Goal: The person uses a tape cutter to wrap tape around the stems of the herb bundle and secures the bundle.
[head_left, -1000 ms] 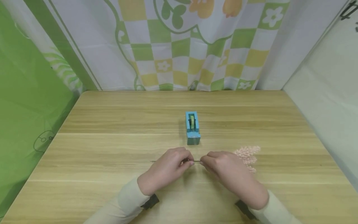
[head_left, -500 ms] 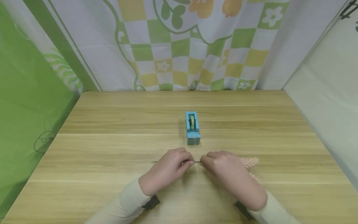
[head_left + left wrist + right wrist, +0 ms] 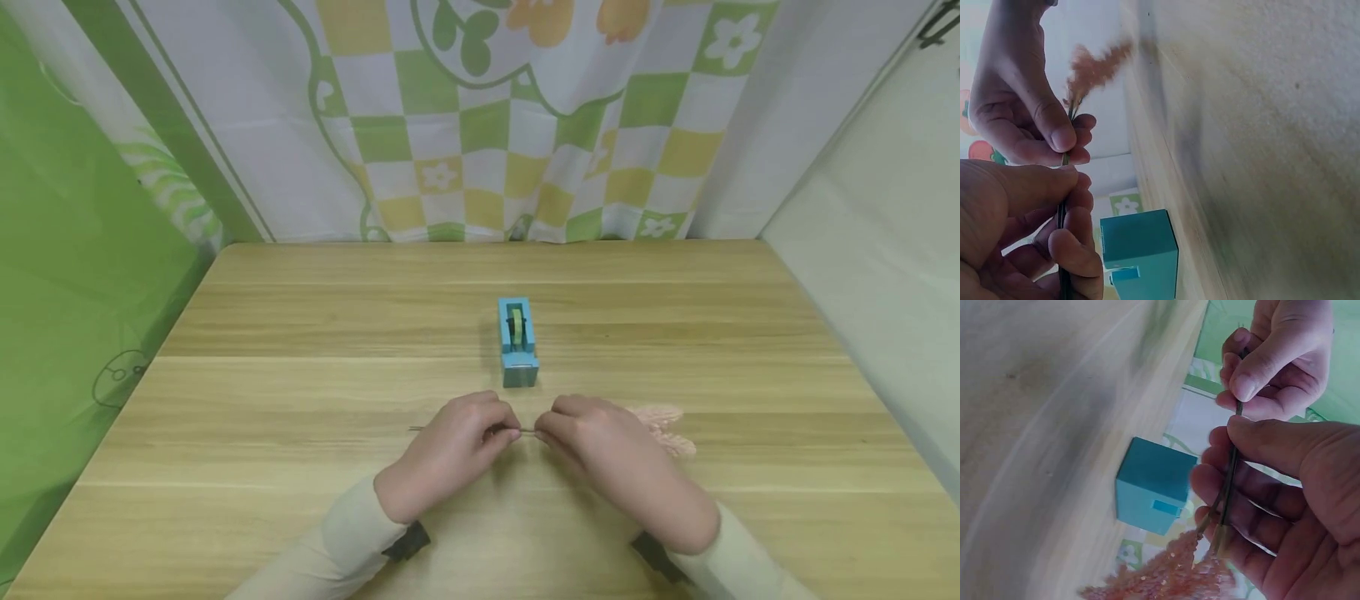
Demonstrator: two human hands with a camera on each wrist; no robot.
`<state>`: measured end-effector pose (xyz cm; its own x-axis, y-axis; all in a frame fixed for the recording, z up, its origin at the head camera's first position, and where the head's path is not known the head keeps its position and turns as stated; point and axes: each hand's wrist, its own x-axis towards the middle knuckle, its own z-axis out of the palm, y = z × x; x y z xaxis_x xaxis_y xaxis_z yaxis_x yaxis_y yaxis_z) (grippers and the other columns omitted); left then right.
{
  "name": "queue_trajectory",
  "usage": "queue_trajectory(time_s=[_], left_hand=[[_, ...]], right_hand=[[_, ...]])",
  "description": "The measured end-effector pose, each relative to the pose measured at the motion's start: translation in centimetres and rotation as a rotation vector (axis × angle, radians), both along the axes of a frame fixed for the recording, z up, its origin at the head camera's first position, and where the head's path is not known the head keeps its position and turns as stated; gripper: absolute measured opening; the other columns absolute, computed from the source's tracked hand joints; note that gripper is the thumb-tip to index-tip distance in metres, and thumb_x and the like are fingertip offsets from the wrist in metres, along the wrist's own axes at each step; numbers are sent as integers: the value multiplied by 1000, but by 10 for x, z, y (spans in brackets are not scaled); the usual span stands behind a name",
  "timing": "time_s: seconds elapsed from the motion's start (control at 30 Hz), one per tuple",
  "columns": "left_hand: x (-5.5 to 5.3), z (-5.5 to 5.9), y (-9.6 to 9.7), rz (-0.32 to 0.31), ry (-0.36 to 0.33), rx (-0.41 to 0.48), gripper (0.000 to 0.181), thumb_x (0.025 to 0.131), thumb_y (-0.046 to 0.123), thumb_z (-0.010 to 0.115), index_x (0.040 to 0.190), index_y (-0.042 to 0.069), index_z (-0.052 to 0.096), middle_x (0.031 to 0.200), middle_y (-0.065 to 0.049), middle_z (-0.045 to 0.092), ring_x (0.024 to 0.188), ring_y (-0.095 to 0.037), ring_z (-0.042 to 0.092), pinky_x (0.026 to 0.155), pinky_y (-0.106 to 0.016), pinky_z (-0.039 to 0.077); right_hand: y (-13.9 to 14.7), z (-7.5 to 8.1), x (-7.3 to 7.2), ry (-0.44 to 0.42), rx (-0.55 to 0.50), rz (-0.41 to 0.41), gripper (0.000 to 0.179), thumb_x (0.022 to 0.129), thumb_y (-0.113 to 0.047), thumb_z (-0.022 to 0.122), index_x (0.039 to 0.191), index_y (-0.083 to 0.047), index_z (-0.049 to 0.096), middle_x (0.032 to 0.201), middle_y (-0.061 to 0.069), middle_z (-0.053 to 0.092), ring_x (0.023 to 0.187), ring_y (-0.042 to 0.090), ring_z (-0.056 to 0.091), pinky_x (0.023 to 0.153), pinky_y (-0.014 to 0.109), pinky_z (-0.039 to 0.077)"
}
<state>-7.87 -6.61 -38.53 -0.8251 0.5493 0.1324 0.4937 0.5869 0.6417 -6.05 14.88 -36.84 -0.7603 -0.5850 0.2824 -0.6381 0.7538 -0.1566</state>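
Note:
Pink flower sprigs (image 3: 663,427) on thin dark stems (image 3: 1232,465) lie crosswise between both hands, above the table. My left hand (image 3: 453,446) pinches the stems between thumb and fingers; their bare ends stick out to its left. Close by on the right, my right hand (image 3: 615,454) pinches the same stems with thumb and forefinger, its other fingers bent loosely along them. A short piece of stem shows between the two hands. The pink blossoms (image 3: 1172,575) spread out beyond the right hand, which partly hides them in the head view.
A blue tape dispenser (image 3: 519,371) with a green-yellow roll of tape (image 3: 517,327) stands on the wooden table (image 3: 300,333), just beyond the hands. A checked curtain (image 3: 495,125) hangs behind the table's far edge.
The pink blossoms have swung round behind the right hand, showing at different heights and spread in each frame. The stem ends at the left shifted slightly. Both hands stay almost in place, still pinching.

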Motion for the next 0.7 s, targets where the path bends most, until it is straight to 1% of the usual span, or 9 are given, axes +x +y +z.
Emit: queue_trajectory(time_s=[0.1, 0.2, 0.3, 0.4, 0.5, 0.7], left_hand=[[0, 0, 0, 12, -7, -13, 4, 95, 8, 74, 97, 9, 78, 88, 2, 70, 77, -6, 58, 70, -18, 53], [-1, -1, 0, 17, -17, -19, 4, 96, 9, 74, 98, 10, 77, 89, 2, 70, 77, -5, 58, 70, -17, 53], [-2, -1, 0, 13, -29, -20, 6, 98, 11, 71, 100, 9, 77, 91, 0, 72, 77, -5, 60, 71, -18, 54], [-3, -1, 1, 0, -32, -30, 11, 101, 13, 69, 102, 7, 78, 93, -2, 76, 80, -7, 64, 74, -19, 56], [-3, -2, 1, -8, -30, -38, 12, 101, 12, 67, 103, 6, 78, 93, -3, 77, 81, -8, 65, 76, -21, 57], [-5, -2, 3, 10, -16, -32, 8, 99, 11, 70, 99, 8, 77, 88, 1, 73, 76, -5, 59, 73, -20, 54]], right_hand=[[0, -1, -2, -2, -18, -4, 9, 89, -15, 83, 96, -16, 80, 82, -9, 68, 73, 4, 63, 68, 21, 58], [-1, -3, -4, 14, -21, -5, 8, 89, -15, 84, 95, -17, 80, 82, -9, 68, 73, 3, 62, 67, 20, 57], [-1, -4, -5, 36, -21, -1, 7, 88, -15, 84, 93, -17, 78, 81, -9, 67, 73, 3, 61, 66, 21, 57], [0, -6, -5, 47, -24, 0, 8, 89, -16, 84, 92, -18, 77, 80, -9, 66, 71, 3, 60, 65, 21, 56], [0, -6, -6, 34, -25, -3, 8, 90, -17, 83, 92, -18, 75, 79, -10, 66, 69, 3, 59, 63, 21, 55], [-1, -5, -6, -2, -16, -17, 9, 93, -19, 80, 92, -18, 71, 77, -10, 66, 65, 1, 56, 59, 18, 52]])
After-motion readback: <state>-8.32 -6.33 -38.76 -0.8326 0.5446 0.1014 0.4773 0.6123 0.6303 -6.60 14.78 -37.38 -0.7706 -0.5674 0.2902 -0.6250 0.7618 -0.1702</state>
